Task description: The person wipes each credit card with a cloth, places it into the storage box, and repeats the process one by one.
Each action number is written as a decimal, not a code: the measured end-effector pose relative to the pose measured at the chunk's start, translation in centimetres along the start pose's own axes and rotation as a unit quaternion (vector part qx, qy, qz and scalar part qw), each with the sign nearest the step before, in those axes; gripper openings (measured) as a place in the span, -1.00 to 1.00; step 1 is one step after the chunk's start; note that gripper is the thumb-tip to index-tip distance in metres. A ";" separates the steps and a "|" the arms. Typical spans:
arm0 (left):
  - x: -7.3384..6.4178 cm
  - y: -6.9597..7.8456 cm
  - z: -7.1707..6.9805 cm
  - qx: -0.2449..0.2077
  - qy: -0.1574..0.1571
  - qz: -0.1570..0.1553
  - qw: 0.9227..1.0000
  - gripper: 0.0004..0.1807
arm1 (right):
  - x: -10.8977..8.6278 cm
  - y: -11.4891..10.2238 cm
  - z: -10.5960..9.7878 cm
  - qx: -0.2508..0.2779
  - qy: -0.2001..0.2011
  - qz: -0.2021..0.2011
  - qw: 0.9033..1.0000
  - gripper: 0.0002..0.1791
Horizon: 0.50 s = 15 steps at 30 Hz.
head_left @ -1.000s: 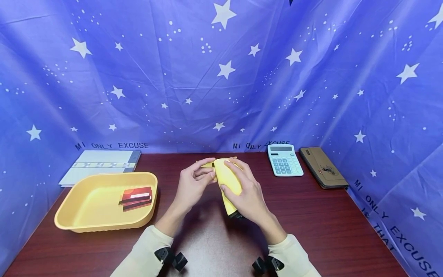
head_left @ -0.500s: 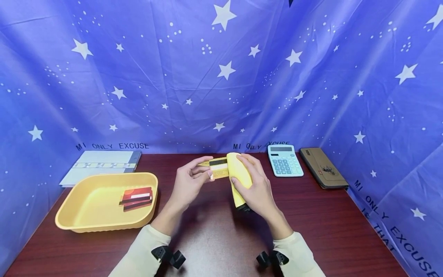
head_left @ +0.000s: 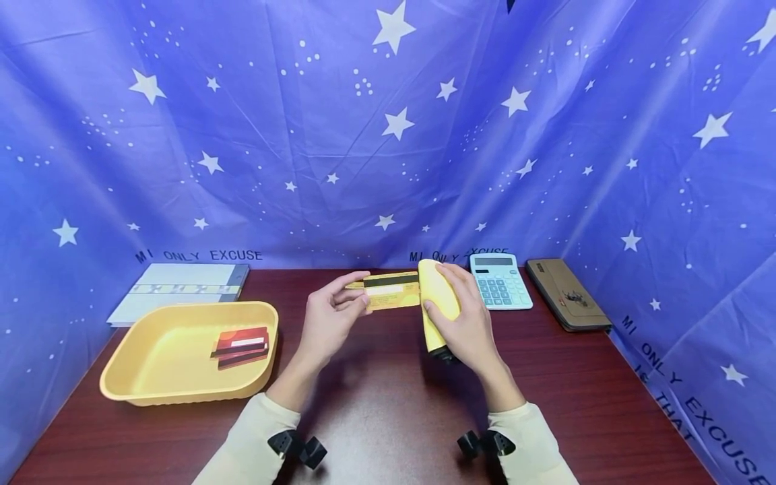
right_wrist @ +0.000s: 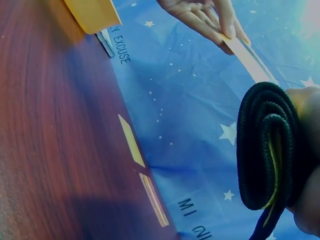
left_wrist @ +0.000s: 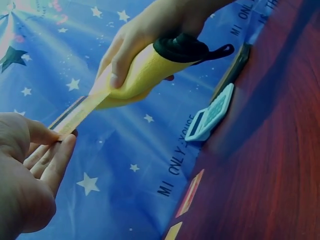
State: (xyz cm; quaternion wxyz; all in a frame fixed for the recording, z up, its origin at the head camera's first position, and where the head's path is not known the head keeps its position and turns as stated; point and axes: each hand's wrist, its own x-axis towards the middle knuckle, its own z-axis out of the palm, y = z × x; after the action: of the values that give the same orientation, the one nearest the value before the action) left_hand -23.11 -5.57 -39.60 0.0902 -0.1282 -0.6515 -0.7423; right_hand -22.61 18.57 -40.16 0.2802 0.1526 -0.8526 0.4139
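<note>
The tabletop (head_left: 388, 404) holds a yellow tub (head_left: 164, 357) near its left edge; two cards (right_wrist: 131, 141) and a calculator (head_left: 500, 286) line its far edge between a flat white object (head_left: 176, 276), left corner, and a brown case (head_left: 566, 293), right corner.

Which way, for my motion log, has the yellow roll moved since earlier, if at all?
Yes: the yellow roll has moved right, toward the calculator, in the head view.
</note>
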 end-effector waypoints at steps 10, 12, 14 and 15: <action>-0.2 1.7 -2.9 0.039 0.022 0.001 0.999 -0.56 | 0.3 0.1 -0.9 0.009 0.002 0.023 1.000 -0.28; -0.3 2.2 -4.2 0.064 0.031 -0.002 0.997 -0.56 | 0.3 0.1 -0.9 0.009 0.001 0.024 1.000 -0.28; -0.5 2.7 -5.6 0.091 0.040 -0.008 0.995 -0.57 | 0.3 0.2 -0.9 0.008 0.001 0.024 1.000 -0.28; -0.5 2.9 -6.3 0.103 0.042 -0.010 0.994 -0.58 | 0.3 0.2 -0.9 0.008 0.001 0.023 1.000 -0.28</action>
State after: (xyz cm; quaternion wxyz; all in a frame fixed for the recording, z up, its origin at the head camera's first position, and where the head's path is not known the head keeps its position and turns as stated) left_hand -22.21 -12.21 -37.75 0.1225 -0.0802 -0.7217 -0.6765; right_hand -22.64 19.39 -39.63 0.2698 0.1347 -0.8523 0.4274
